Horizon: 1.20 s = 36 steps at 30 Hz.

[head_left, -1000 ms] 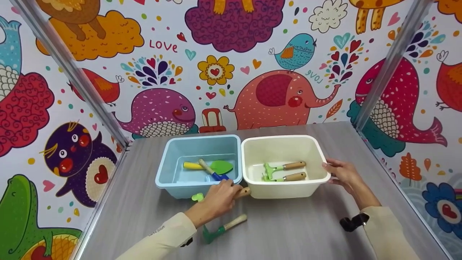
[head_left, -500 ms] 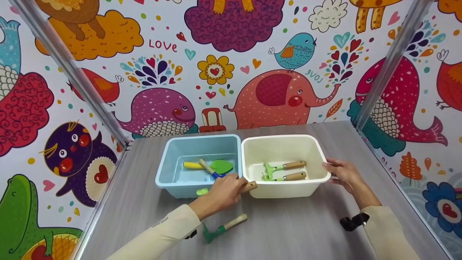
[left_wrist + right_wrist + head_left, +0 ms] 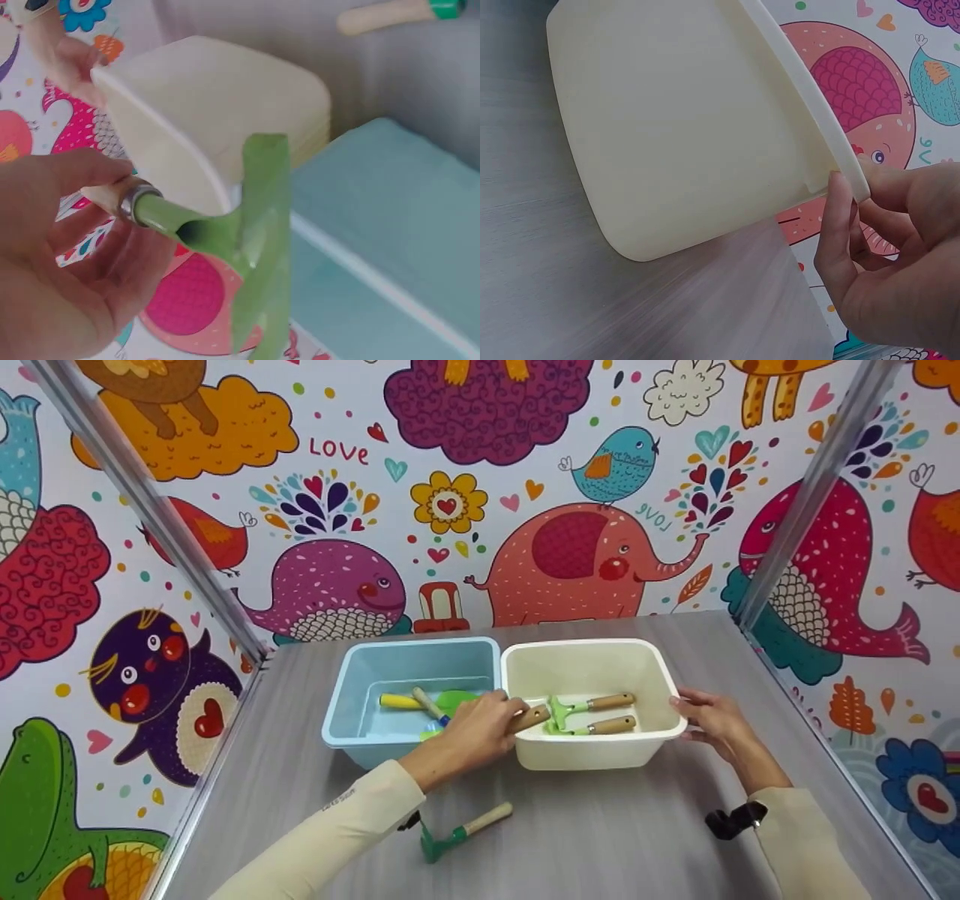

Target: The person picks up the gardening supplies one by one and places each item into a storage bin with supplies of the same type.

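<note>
My left hand (image 3: 480,729) is above the inner edges of both bins. It holds a small hand hoe (image 3: 259,217) by its wooden handle. In the left wrist view the hoe's light green head has a flat blade on one side and prongs on the other. The handle end (image 3: 534,718) points over the cream bin (image 3: 592,756). Inside that bin lie two light green hand tools (image 3: 581,707) with wooden handles. My right hand (image 3: 716,724) pinches the cream bin's right rim, thumb and fingers on either side of it (image 3: 855,184).
Left of the cream bin and against it stands a blue bin (image 3: 337,720). It holds a yellow-handled green trowel (image 3: 401,702) and a blue tool with a wooden handle (image 3: 427,703). A dark green tool (image 3: 442,842) lies on the grey table (image 3: 600,840) in front. Printed walls enclose the table.
My left hand has moved up and to the right with the hoe, from in front of the blue bin to above the bins' shared edge. My right hand stays on the rim.
</note>
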### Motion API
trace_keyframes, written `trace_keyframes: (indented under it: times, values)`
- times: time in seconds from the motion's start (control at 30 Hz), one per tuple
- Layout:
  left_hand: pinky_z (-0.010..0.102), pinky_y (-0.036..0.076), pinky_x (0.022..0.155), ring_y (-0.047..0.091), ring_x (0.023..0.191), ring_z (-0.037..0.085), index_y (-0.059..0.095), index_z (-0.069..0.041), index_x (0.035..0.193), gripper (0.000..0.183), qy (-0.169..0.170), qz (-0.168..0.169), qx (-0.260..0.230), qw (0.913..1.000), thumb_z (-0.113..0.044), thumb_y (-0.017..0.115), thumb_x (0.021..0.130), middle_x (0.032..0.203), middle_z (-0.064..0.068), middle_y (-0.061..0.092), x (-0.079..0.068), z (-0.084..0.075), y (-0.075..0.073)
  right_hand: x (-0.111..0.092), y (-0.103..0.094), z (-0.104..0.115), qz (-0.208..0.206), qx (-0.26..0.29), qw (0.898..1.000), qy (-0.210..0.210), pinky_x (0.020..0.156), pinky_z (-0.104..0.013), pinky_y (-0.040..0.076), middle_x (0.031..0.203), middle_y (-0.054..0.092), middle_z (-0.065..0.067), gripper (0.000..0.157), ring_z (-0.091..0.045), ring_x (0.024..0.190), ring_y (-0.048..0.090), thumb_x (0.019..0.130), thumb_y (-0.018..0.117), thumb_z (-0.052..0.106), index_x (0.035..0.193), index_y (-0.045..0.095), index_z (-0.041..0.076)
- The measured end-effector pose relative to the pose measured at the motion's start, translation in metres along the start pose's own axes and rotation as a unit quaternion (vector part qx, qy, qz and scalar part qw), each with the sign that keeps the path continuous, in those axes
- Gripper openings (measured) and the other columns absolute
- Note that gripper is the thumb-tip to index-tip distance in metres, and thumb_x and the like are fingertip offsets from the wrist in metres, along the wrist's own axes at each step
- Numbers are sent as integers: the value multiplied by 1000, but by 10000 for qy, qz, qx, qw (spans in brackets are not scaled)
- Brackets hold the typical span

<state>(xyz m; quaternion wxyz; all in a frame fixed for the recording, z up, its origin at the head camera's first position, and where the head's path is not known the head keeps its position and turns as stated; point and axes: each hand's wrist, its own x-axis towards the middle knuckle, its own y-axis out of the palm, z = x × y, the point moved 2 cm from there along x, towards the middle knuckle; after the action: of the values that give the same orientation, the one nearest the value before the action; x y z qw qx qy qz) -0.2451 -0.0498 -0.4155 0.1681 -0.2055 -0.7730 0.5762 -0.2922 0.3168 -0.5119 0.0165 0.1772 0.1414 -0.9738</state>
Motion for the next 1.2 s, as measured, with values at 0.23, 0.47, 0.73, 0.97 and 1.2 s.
trace_keyframes:
  times: [0.23,0.47,0.73,0.97,1.2]
  values:
    - [39,57,83,60,92,20,67,-13,128,39,-300,-12,-283,9991,-16,72,90,106,9,68,10,-2,-22,1,1,1,89,44,9999,80,77,-25,60,129,62,-7,72,-5,89,65,99,61,40,154,35,3]
    - [41,58,87,62,96,22,66,-13,128,39,-208,-75,-114,9997,-14,71,90,109,10,68,17,-3,-23,2,0,1,104,62,9998,161,78,-25,60,136,58,-13,72,-5,90,65,99,61,41,154,35,4]
    - [43,58,90,63,101,24,66,-13,130,38,-50,-232,-148,9996,-14,70,92,112,10,68,23,-5,-20,1,0,-1,67,94,9999,41,74,-24,60,113,66,4,72,-3,86,65,98,63,39,154,35,1]
    - [42,57,85,64,98,22,66,-13,128,37,37,-525,-192,9984,-14,72,91,109,9,67,34,-10,-19,3,0,0,34,71,9999,104,74,-24,59,117,65,1,74,-5,87,64,98,63,40,154,34,2]
    - [37,56,93,62,108,19,62,-16,134,42,-107,-649,-695,9954,-17,71,93,123,7,66,49,-20,-16,2,1,0,64,37,9999,89,75,-25,60,126,63,-7,73,-4,88,64,98,62,39,154,34,2]
